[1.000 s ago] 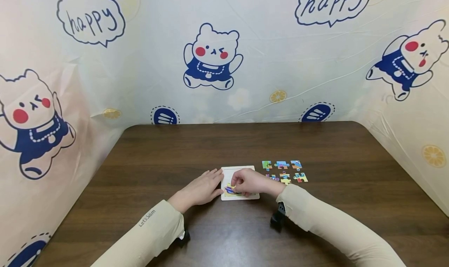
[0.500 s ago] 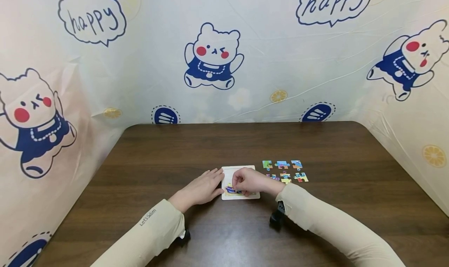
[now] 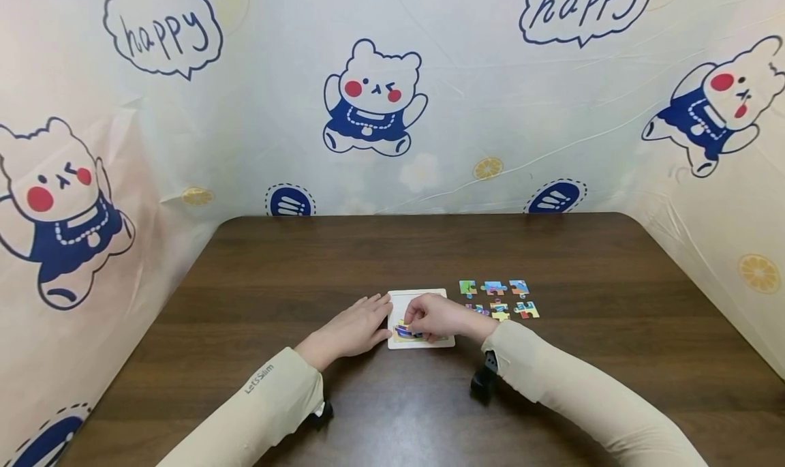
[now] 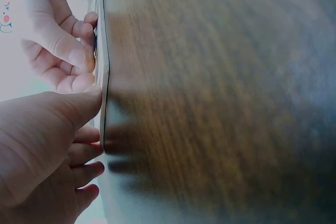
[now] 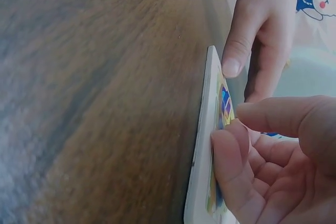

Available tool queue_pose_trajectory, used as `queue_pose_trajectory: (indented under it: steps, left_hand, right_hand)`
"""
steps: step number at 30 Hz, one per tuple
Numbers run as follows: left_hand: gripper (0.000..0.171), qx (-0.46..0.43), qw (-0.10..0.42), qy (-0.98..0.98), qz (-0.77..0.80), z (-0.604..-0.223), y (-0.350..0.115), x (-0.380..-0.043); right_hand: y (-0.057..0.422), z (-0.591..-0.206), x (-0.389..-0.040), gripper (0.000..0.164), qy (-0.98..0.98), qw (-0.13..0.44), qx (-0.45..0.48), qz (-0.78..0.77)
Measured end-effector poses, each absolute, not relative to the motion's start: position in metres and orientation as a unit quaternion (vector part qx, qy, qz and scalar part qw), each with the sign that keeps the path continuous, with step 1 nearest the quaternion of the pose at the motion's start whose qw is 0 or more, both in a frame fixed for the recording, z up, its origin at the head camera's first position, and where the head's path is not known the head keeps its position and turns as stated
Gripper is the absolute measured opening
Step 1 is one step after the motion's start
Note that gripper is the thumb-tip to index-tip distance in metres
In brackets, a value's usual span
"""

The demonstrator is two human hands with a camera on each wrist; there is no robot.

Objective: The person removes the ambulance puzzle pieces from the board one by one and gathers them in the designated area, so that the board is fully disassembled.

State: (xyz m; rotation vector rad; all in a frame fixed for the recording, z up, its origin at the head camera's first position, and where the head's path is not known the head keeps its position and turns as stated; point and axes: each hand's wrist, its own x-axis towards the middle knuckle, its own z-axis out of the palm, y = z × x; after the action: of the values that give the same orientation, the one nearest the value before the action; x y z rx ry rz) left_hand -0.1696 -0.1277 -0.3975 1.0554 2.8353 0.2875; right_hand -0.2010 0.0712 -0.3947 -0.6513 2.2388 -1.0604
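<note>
A small white-rimmed puzzle board (image 3: 398, 306) lies flat on the table in the head view. My left hand (image 3: 354, 328) rests along its left edge with the fingers extended, and the thumb touches the near left part of the rim. Over the board, my right hand (image 3: 437, 317) pinches a puzzle piece between thumb and fingers, low against the picture; the fingertips mostly hide it. In the right wrist view, the colourful fitted part (image 5: 226, 98) of the picture shows beside my right fingertips (image 5: 229, 145). My right palm covers the board's right side.
Several loose puzzle pieces (image 3: 493, 288) lie in two rows right of the board, some partly behind my right wrist. The brown wooden table (image 3: 294, 262) reaches back to a printed cloth backdrop (image 3: 454, 99), which also stands at both sides.
My right fingers have shifted only slightly over the same near left part of the board. My left hand stays at the board's edge, and the loose pieces keep their places.
</note>
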Motion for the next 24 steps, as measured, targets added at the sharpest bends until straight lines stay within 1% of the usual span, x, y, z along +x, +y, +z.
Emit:
queue_pose_trajectory:
  steps: [4, 8, 12, 14, 24]
  left_hand:
    - [0.047, 0.345, 0.052, 0.932, 0.095, -0.3959, -0.1273, -0.1695]
    - [0.047, 0.342, 0.051, 0.933, 0.095, -0.3955, -0.1272, -0.1689]
    - [0.047, 0.341, 0.054, 0.934, 0.095, -0.3953, -0.1265, -0.1683]
    - [0.047, 0.342, 0.056, 0.934, 0.094, -0.3950, -0.1261, -0.1679]
    - [0.048, 0.339, 0.060, 0.934, 0.094, -0.3947, -0.1261, -0.1674]
  right_hand:
    - [0.0710, -0.3940, -0.2014, 0.007, 0.838, 0.285, -0.251, -0.392]
    - [0.0705, -0.3926, -0.2003, 0.001, 0.841, 0.279, -0.251, -0.391]
    - [0.0705, -0.3920, -0.1989, 0.015, 0.843, 0.274, -0.248, -0.391]
    - [0.0706, -0.3922, -0.1984, 0.017, 0.843, 0.274, -0.251, -0.389]
    - [0.0717, -0.3944, -0.1990, 0.015, 0.835, 0.274, -0.257, -0.402]
